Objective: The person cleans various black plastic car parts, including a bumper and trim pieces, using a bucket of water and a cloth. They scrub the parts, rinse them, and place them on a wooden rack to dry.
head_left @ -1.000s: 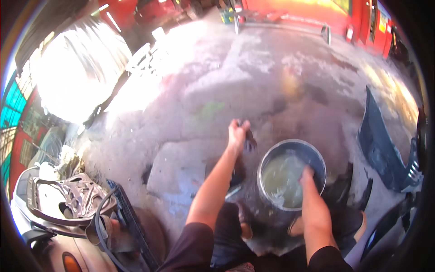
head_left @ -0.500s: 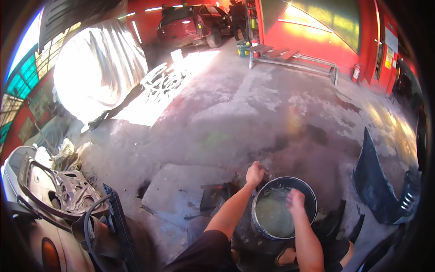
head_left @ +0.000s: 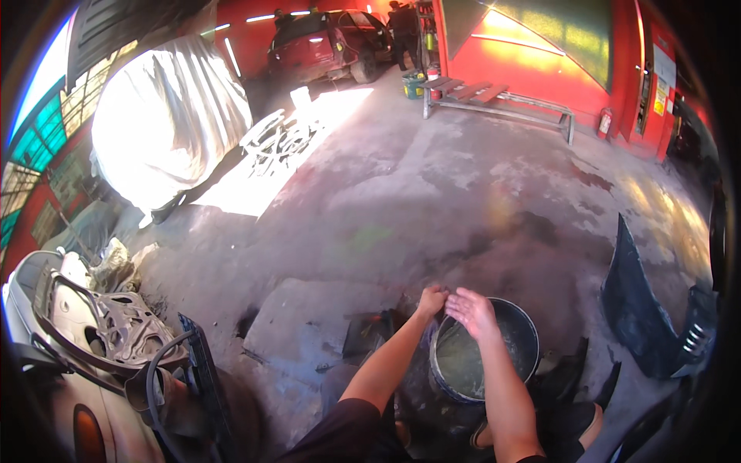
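A round bucket [head_left: 522,322] of cloudy greenish water stands on the floor in front of me, close to my feet. At its far left rim my left hand [head_left: 432,299] is closed, fingers curled in; whatever they hold, if anything, is hidden. Just to the right, my right hand [head_left: 471,312] is above the bucket with its fingers stretched out and the palm partly showing. Its fingertips come very close to the left hand; whether they touch I cannot tell. Nothing shows in the right hand.
A dark curved car body panel [head_left: 637,301] stands on the right. Car parts, among them a pale perforated panel [head_left: 127,324], crowd the lower left. Farther off are a covered vehicle [head_left: 170,116], a metal bench [head_left: 502,108], a dark red car [head_left: 324,46] and a person [head_left: 403,35].
My right hand has moved up and left from over the water to beside my left hand, its fingers now stretched out. The left hand has shifted slightly down and stays closed.
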The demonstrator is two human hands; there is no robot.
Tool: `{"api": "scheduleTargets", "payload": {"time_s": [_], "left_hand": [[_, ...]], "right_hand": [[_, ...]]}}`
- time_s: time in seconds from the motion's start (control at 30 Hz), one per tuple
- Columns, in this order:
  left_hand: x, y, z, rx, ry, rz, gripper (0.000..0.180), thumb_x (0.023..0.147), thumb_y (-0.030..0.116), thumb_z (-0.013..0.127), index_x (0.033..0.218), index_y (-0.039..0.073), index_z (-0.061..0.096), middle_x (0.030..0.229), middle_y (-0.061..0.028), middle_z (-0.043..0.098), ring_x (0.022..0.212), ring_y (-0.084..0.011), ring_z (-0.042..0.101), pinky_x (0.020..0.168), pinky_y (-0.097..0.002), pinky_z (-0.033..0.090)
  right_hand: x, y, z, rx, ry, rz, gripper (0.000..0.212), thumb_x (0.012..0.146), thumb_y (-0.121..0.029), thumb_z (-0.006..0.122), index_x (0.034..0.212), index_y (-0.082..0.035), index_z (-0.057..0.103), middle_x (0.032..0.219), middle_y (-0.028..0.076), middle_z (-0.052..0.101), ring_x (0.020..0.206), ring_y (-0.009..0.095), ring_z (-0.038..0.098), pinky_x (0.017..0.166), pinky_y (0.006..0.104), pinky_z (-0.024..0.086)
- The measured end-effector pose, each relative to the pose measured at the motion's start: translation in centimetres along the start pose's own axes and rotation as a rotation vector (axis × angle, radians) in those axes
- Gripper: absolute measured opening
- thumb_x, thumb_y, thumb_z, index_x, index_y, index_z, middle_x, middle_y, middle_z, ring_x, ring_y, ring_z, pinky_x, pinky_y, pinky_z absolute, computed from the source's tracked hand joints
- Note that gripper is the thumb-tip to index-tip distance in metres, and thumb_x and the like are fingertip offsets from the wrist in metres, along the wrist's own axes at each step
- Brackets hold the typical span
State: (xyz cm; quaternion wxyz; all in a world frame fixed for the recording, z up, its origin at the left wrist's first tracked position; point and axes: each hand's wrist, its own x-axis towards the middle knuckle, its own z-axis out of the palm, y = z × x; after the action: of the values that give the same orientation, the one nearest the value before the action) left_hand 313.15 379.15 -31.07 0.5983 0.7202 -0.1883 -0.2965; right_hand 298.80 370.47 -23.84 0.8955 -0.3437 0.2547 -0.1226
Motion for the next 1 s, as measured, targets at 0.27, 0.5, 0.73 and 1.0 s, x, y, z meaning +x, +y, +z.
{"api": "scheduleTargets", "payload": {"time_s": [0.27, 0.5, 0.73, 1.0], "left_hand": [[-3.6, 5.4, -3.5, -0.041, 0.152, 0.220, 0.024, 0.086, 0.005, 0.064, 0.108, -0.002, 0.063, 0.090, -0.0086, 0.070, 0.085, -0.0189, 0.065, 0.075, -0.0360, 0.051], [-3.5, 10.0, 2.3, 0.200, 0.171, 0.399, 0.026, 0.088, 0.009, 0.063, 0.113, 0.002, 0.063, 0.104, -0.0214, 0.070, 0.101, -0.0360, 0.068, 0.086, -0.0434, 0.050], [-4.4, 4.2, -3.5, 0.157, 0.194, 0.334, 0.027, 0.089, 0.007, 0.060, 0.114, 0.002, 0.066, 0.108, -0.0243, 0.070, 0.108, -0.0401, 0.066, 0.090, -0.0425, 0.051], [-7.1, 15.7, -1.5, 0.082, 0.106, 0.427, 0.026, 0.092, 0.002, 0.052, 0.114, -0.005, 0.064, 0.100, -0.0177, 0.071, 0.096, -0.0229, 0.066, 0.089, -0.0352, 0.049]], "right_hand": [[0.0, 5.7, -8.5, -0.279, 0.584, -0.050, 0.026, 0.088, -0.020, 0.059, 0.110, -0.010, 0.069, 0.090, 0.005, 0.068, 0.081, 0.019, 0.063, 0.072, 0.0434, 0.051], [5.4, 8.4, -27.5, 0.028, 0.737, 0.099, 0.034, 0.097, -0.032, 0.050, 0.114, -0.006, 0.065, 0.101, 0.013, 0.066, 0.093, 0.034, 0.063, 0.088, 0.0509, 0.052], [-0.2, 1.9, 3.4, 0.077, -0.041, -0.001, 0.037, 0.101, -0.028, 0.055, 0.124, 0.000, 0.060, 0.116, 0.017, 0.066, 0.115, 0.031, 0.062, 0.103, 0.0486, 0.050], [10.4, 5.3, 3.1, -0.136, 0.047, -0.387, 0.043, 0.106, -0.043, 0.045, 0.124, -0.009, 0.062, 0.117, 0.009, 0.066, 0.105, 0.021, 0.065, 0.088, 0.0383, 0.055]]}}
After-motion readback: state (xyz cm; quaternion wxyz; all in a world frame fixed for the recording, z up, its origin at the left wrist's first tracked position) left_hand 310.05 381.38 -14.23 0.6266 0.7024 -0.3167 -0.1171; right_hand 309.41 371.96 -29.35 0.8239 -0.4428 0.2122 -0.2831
